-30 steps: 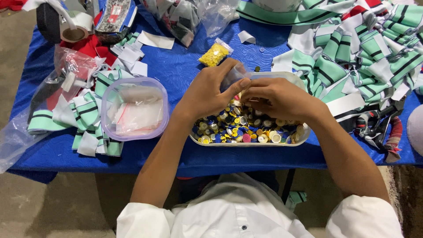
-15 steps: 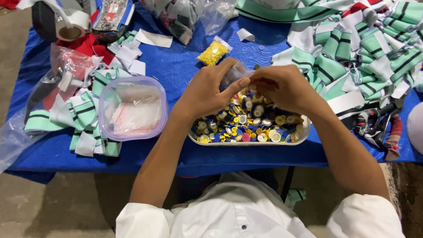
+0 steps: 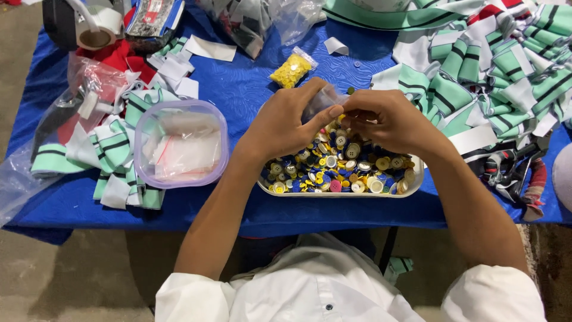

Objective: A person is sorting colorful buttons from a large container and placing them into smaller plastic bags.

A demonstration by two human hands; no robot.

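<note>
Small bag: a clear, crinkled plastic bag (image 3: 325, 98) is held just above the far edge of the button tray, between both hands.
Left hand: the left hand (image 3: 286, 122) pinches the bag's near side, thumb pressed against curled fingers.
Right hand: the right hand (image 3: 387, 119) meets it from the other side, fingertips bunched at the bag's mouth; whether a button sits between them cannot be told.
Tray: a shallow white tray (image 3: 411, 179) with rounded corners lies on the near edge of the table, heaped with round buttons (image 3: 339, 164) in yellow, blue, white, cream and pink; the hands cover its far half.
Yellow packet: 1 small clear packet of yellow buttons (image 3: 292, 68) lies just beyond the hands, flat on the cloth.
Tub: a clear, rounded-square plastic tub (image 3: 179, 143) with a lilac rim stands left of the tray, holding more small clear bags.
Fabric left: folded mint, white and black striped cloth pieces (image 3: 116, 149) lie around the tub.
Fabric right: a larger heap of the same striped cloth (image 3: 494, 65) fills the table's right side.
Table cover: smooth blue cloth (image 3: 238, 89) with a faint wavy pattern.
Far left: a tape roll (image 3: 98, 30) on a dark holder.
</note>
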